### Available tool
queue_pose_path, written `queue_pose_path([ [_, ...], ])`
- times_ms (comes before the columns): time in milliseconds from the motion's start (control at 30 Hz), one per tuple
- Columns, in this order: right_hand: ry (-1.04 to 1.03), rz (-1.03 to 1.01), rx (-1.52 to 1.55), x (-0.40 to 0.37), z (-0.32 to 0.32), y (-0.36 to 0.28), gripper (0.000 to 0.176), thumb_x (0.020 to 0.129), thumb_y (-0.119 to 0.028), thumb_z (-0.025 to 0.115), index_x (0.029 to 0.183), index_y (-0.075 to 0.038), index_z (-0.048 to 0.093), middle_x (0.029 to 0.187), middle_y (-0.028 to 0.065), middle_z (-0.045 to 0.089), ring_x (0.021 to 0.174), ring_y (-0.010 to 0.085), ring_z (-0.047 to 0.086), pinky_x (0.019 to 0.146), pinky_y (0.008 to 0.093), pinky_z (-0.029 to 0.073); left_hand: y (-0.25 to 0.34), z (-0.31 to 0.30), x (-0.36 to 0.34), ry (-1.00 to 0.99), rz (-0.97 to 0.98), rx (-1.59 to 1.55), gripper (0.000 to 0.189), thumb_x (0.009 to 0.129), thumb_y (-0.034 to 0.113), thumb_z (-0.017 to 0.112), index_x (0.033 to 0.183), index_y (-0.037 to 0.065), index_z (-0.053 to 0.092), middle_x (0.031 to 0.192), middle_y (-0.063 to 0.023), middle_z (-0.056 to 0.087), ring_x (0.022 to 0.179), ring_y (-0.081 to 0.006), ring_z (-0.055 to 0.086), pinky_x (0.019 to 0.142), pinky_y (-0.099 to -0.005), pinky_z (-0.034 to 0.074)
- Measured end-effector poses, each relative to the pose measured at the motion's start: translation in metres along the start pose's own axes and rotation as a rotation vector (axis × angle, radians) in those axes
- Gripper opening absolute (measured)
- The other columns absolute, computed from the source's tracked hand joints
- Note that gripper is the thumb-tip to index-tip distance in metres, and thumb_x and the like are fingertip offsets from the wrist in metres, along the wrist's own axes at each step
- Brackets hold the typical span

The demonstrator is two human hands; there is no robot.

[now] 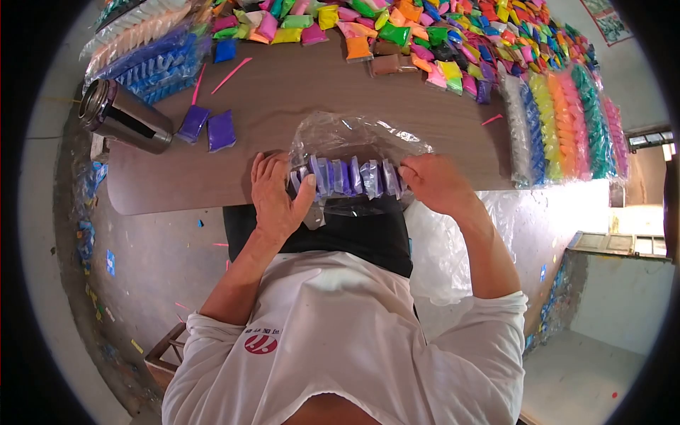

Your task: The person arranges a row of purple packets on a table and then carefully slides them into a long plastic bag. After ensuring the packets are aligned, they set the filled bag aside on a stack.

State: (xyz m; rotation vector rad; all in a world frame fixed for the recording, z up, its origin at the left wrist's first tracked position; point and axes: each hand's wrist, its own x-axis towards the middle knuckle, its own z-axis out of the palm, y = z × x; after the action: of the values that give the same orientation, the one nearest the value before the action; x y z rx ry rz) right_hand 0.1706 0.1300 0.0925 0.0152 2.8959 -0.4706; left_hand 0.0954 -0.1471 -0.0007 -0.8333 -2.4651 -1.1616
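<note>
Brown, wood-grained tabletop (283, 85), carrying all the items on it noted below. Far side: heap of small packets (496, 32), many colours, spread from centre to right. Right end: long clear sleeves (567, 127) of packets side by side, among them white, blue, yellow, orange, pink and green. Crumpled clear plastic (443, 248) below the near edge, beside the right forearm. Far left: blue, purple and peach bundles (149, 67).

Near edge, centre: clear bag (333, 131) with a row of purple packets (346, 177), between the hands. Metal flask (134, 117) at left, just beside two loose purple packets (221, 131); it stands clear of the bag.

Left hand (275, 198): thumb and fingers apart, touching the row's left end. Right hand (439, 184): fingers together, clamped on the bag's right side. Smallest: thin pink strips (231, 76), two near the loose packets, one near the sleeves.
</note>
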Motion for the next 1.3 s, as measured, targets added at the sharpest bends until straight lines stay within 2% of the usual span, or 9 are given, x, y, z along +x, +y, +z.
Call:
queue_pose_path([
  [100, 0.007, 0.075, 0.265, -0.007, -0.017, -0.004, 0.021, 0.1, -0.018, 0.056, 0.099, 0.0, 0.066, 0.078, 0.0106, 0.067, 0.073, 0.0196, 0.065, 0.062, 0.0322, 0.052, -0.002, 0.002, 0.001, 0.022, 0.014, -0.015, 0.043, 0.09, 0.036, 0.061, 0.112, -0.002, 0.062, 0.107, -0.0208, 0.064, 0.106, -0.0404, 0.058, 0.11, -0.0537, 0.034],
  [200, 0.243, 0.079, 0.529, -0.018, -0.05, -0.033, 0.022, 0.099, -0.013, 0.057, 0.113, 0.001, 0.067, 0.086, 0.0068, 0.071, 0.075, 0.0111, 0.064, 0.061, 0.0279, 0.054, -0.003, 0.003, 0.001, 0.027, 0.026, -0.032, 0.042, 0.084, 0.033, 0.067, 0.108, -0.002, 0.061, 0.106, -0.02, 0.063, 0.106, -0.0397, 0.058, 0.109, -0.0544, 0.034],
  [300, 0.322, -0.028, 0.543, 0.0, -0.074, -0.067, 0.015, 0.093, -0.002, 0.059, 0.105, 0.001, 0.067, 0.088, 0.0153, 0.071, 0.076, 0.017, 0.072, 0.064, 0.0307, 0.053, -0.002, 0.005, -0.001, 0.074, 0.022, -0.027, 0.038, 0.08, 0.032, 0.071, 0.099, 0.001, 0.06, 0.107, -0.0187, 0.063, 0.108, -0.0385, 0.057, 0.108, -0.0554, 0.034],
  [467, 0.257, -0.457, 0.32, 0.089, -0.066, -0.134, 0.024, 0.086, -0.02, 0.064, 0.1, 0.0, 0.066, 0.087, 0.0173, 0.069, 0.084, 0.038, 0.066, 0.074, 0.0443, 0.051, 0.0, -0.002, 0.001, 0.056, 0.006, -0.036, 0.045, 0.082, 0.035, 0.068, 0.107, -0.002, 0.061, 0.108, -0.0211, 0.063, 0.108, -0.041, 0.057, 0.109, -0.0547, 0.033],
  [533, 0.195, -0.593, 0.131, 0.138, -0.046, -0.152, 0.031, 0.083, -0.021, 0.07, 0.104, 0.001, 0.067, 0.098, 0.018, 0.071, 0.092, 0.0328, 0.069, 0.08, 0.0401, 0.054, 0.0, -0.003, 0.0, 0.024, -0.029, -0.062, 0.045, 0.084, 0.038, 0.067, 0.104, -0.001, 0.06, 0.109, -0.0204, 0.063, 0.108, -0.0403, 0.057, 0.11, -0.0548, 0.032],
  [667, -0.114, -0.566, -0.138, 0.212, 0.005, -0.199, 0.04, 0.073, -0.025, 0.074, 0.104, -0.001, 0.065, 0.104, 0.0215, 0.066, 0.105, 0.0386, 0.062, 0.089, 0.0471, 0.049, 0.0, -0.002, -0.002, 0.052, -0.031, -0.085, 0.045, 0.089, 0.043, 0.064, 0.101, 0.001, 0.06, 0.108, -0.0181, 0.063, 0.11, -0.0367, 0.057, 0.112, -0.0546, 0.03],
  [867, -0.094, -0.648, -0.118, 0.227, 0.056, -0.209, 0.048, 0.066, -0.017, 0.075, 0.109, -0.002, 0.058, 0.111, 0.0226, 0.063, 0.108, 0.0406, 0.06, 0.089, 0.0472, 0.05, 0.002, -0.005, -0.003, 0.025, -0.053, -0.096, 0.044, 0.089, 0.043, 0.063, 0.104, 0.002, 0.062, 0.106, -0.0137, 0.063, 0.114, -0.0331, 0.056, 0.114, -0.0542, 0.028],
  [1167, -0.045, -0.43, 0.131, 0.234, 0.021, -0.239, 0.056, 0.07, -0.031, 0.069, 0.115, 0.002, 0.06, 0.107, 0.0299, 0.065, 0.102, 0.0432, 0.064, 0.088, 0.0476, 0.052, 0.001, -0.005, -0.005, -0.011, -0.081, -0.098, 0.044, 0.087, 0.04, 0.064, 0.111, 0.003, 0.063, 0.115, -0.0129, 0.063, 0.118, -0.0331, 0.054, 0.115, -0.0538, 0.026],
  [1300, 0.002, -0.407, 0.077, 0.255, 0.049, -0.267, 0.059, 0.071, -0.032, 0.069, 0.117, 0.004, 0.058, 0.109, 0.0294, 0.066, 0.103, 0.0432, 0.065, 0.089, 0.0472, 0.052, -0.002, -0.002, -0.003, 0.037, -0.04, -0.106, 0.052, 0.086, 0.04, 0.065, 0.118, -0.001, 0.06, 0.113, -0.0152, 0.063, 0.119, -0.0339, 0.052, 0.115, -0.0523, 0.027],
])
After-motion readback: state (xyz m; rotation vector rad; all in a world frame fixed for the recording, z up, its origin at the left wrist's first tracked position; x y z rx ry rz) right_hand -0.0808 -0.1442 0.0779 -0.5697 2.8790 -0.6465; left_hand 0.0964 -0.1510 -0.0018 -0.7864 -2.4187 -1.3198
